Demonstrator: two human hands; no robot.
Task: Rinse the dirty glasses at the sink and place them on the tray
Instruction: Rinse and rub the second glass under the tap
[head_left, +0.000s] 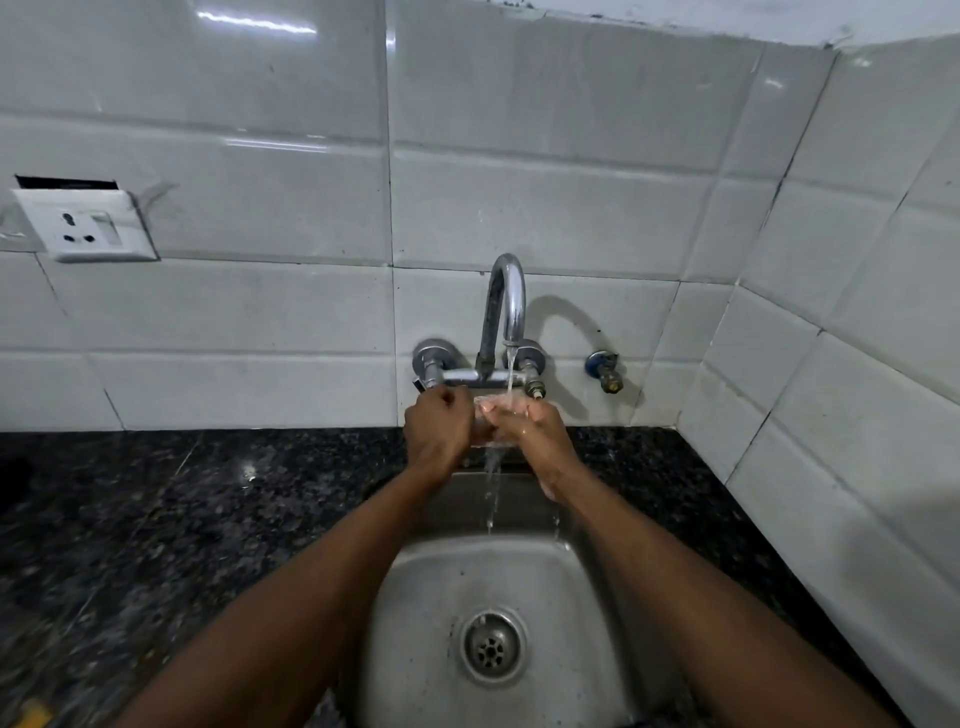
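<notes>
The left hand (439, 423) and right hand (543, 434) are gripping the glass (492, 415) by its sides at the sink (426, 597) rear edge; likely slippery, fragile

Sink (426, 597) set in counter (156, 493), drain (491, 644) in its floor, tap (506, 301) on wall (571, 208) behind, valve (605, 369) right of tap, socket (85, 226) far left, glass (485, 434) under spout, held between left hand (439, 426) and right hand (540, 431).
</notes>
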